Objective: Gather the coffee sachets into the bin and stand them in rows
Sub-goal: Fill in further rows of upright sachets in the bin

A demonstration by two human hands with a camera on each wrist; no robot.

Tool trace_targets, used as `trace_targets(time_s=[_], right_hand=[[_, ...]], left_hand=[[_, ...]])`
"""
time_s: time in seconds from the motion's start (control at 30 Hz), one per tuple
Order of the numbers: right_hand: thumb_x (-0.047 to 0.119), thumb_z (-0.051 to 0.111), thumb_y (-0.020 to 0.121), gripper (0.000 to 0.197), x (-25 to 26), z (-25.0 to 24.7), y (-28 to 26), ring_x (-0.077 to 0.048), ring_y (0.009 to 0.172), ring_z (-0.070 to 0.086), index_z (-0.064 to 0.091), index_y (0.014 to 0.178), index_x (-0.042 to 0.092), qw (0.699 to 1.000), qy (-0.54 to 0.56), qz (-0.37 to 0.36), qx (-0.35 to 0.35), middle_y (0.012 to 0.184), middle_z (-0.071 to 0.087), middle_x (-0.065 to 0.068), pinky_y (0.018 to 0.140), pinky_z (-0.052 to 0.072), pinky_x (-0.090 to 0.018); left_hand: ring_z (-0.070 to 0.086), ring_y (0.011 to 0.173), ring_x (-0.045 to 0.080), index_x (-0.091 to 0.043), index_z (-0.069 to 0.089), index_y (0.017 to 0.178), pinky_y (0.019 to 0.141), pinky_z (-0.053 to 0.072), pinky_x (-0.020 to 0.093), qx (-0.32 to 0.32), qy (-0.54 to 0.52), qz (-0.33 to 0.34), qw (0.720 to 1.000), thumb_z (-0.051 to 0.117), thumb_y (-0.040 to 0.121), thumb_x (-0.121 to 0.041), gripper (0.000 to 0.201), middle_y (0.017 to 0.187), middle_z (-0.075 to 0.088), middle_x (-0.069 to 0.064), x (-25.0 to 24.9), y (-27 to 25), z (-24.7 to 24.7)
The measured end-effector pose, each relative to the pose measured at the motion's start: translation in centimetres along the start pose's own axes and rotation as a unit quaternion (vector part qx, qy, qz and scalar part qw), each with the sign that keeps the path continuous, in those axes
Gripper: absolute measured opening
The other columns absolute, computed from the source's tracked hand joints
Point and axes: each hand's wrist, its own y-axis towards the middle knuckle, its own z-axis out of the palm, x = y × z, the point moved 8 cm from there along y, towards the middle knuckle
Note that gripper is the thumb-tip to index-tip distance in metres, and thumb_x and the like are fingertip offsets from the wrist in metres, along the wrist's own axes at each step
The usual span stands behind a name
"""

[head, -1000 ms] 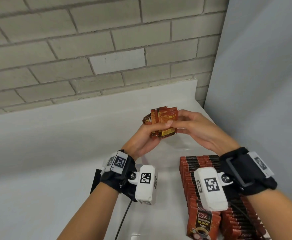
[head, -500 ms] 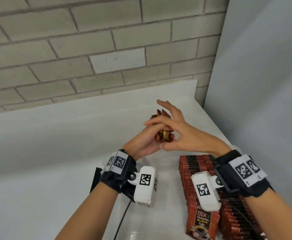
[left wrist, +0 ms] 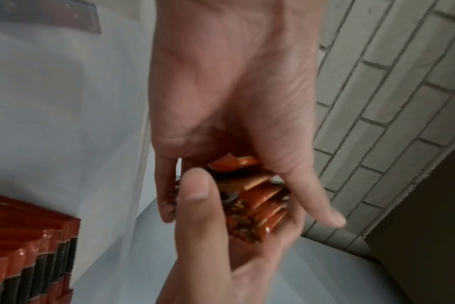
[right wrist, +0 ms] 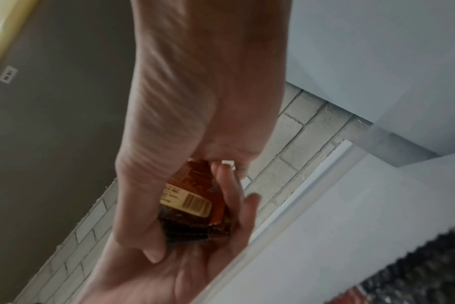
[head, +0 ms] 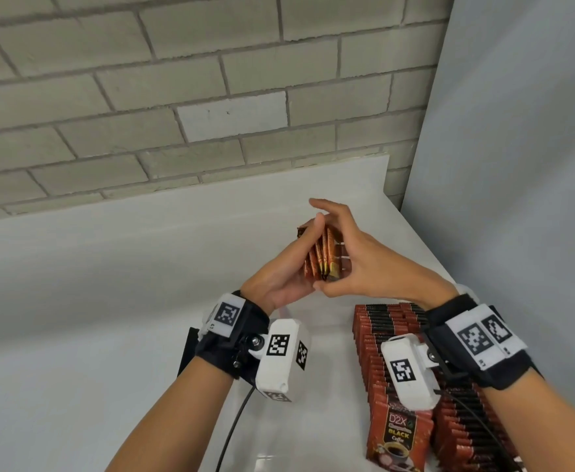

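A small bundle of orange-red coffee sachets is held edge-up above the white table, between both hands. My left hand cups it from the left with fingers curled round it. From the right, my right hand pinches the bundle, thumb beneath and forefinger lifted. The left wrist view shows the sachets fanned between the two hands. A barcode label on the bundle faces the right wrist camera. Rows of standing sachets fill the lower right, under my right wrist; a translucent bin wall rises beside them.
The front sachet of the rows faces me, marked D2X Black Coffee. A brick wall closes the table's far edge, and a grey panel stands to the right. A black cable runs below my left wrist.
The bundle has turned from face-on to edge-on. My right hand has rolled over it, from holding its right side to pinching it with the thumb beneath.
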Motion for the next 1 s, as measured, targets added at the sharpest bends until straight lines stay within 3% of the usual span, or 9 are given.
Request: trace_targets(time_s=[0.07,0.23,0.33,0.43,0.57,0.67,0.8,0.9,1.0], right_hand=[[0.027,0.081,0.072,0.092,-0.4,0.4,0.0,-0.006,0.117,0.048,0.016,0.135,0.046,1.0,-0.027,0.015,0.007,0.131,0.04,0.006,0.097,0.048,-0.028],[0.032,0.078,0.072,0.076,-0.5,0.0,0.0,-0.009,0.108,0.045,0.033,0.132,0.026,0.994,-0.104,0.043,-0.017,0.115,0.04,0.006,0.092,0.048,-0.035],[0.027,0.078,0.069,0.073,-0.1,-0.1,0.2,-0.009,0.109,0.039,0.037,0.129,0.023,0.992,-0.118,0.031,-0.032,0.11,0.039,0.012,0.095,0.044,-0.033],[0.035,0.082,0.069,0.08,0.2,-0.4,0.4,-0.005,0.113,0.032,0.038,0.134,0.021,0.988,-0.143,0.011,-0.056,0.113,0.038,0.015,0.099,0.038,-0.032],[0.054,0.08,0.057,0.105,-0.7,-1.8,0.1,-0.002,0.118,0.036,0.026,0.144,0.027,0.994,-0.033,0.056,-0.089,0.124,0.035,0.011,0.095,0.037,-0.011],[0.062,0.065,0.064,0.093,-1.5,-3.1,-0.1,0.0,0.117,0.045,0.028,0.143,0.029,0.987,0.036,0.088,-0.126,0.13,0.04,0.007,0.086,0.044,-0.009],[0.041,0.059,0.089,0.044,-2.2,-4.7,-0.3,-0.004,0.105,0.056,0.053,0.128,0.022,0.976,0.068,0.094,-0.183,0.114,0.057,0.007,0.08,0.049,-0.016],[0.021,0.065,0.09,0.024,-2.6,-5.2,-0.3,-0.003,0.088,0.057,0.062,0.114,0.02,0.966,0.103,0.082,-0.221,0.095,0.062,0.008,0.079,0.046,-0.019],[0.012,0.068,0.087,0.018,-2.3,-5.8,-0.5,-0.002,0.077,0.058,0.062,0.102,0.019,0.95,0.185,0.053,-0.247,0.086,0.064,0.008,0.065,0.044,-0.015]], left_hand=[[0.065,0.095,0.019,-0.01,0.056,0.113,0.084,0.055,0.031,-0.011,0.031,-0.009,0.999,0.047,0.075,-0.061,0.065,0.099,0.064,0.009,0.1,0.1,0.0],[0.06,0.106,0.022,-0.013,0.061,0.112,0.104,0.042,0.039,-0.017,0.055,-0.036,0.998,0.046,0.073,-0.066,0.068,0.107,0.063,0.011,0.5,0.2,0.0],[0.064,0.093,0.017,-0.014,0.068,0.101,0.093,0.045,0.034,-0.011,0.047,-0.037,0.998,0.061,0.086,-0.049,0.038,0.096,0.066,0.007,0.6,0.1,-0.1],[0.066,0.08,0.015,-0.012,0.071,0.087,0.074,0.051,0.027,-0.001,0.02,-0.02,1.0,0.064,0.081,-0.022,0.013,0.084,0.067,0.006,0.3,0.1,-0.3],[0.069,0.084,0.019,-0.005,0.068,0.098,0.077,0.057,0.03,-0.021,-0.027,0.028,0.999,0.063,0.08,-0.009,0.019,0.091,0.071,0.011,-0.7,0.2,-1.1],[0.07,0.083,0.022,-0.002,0.069,0.098,0.078,0.058,0.031,-0.04,-0.027,0.061,0.997,0.064,0.079,-0.011,0.022,0.092,0.072,0.013,-1.3,0.0,-1.4],[0.069,0.091,0.026,-0.005,0.067,0.104,0.08,0.057,0.033,-0.05,-0.055,0.08,0.994,0.06,0.081,-0.018,0.027,0.098,0.072,0.013,-1.8,0.0,-1.3],[0.066,0.1,0.028,-0.014,0.062,0.119,0.09,0.053,0.037,-0.059,-0.077,0.073,0.993,0.057,0.085,-0.028,0.037,0.113,0.068,0.013,-1.6,0.1,-1.5],[0.063,0.094,0.024,-0.014,0.061,0.118,0.08,0.051,0.033,-0.062,-0.104,0.063,0.991,0.054,0.087,-0.042,0.043,0.11,0.066,0.013,-1.4,0.3,-1.6]])
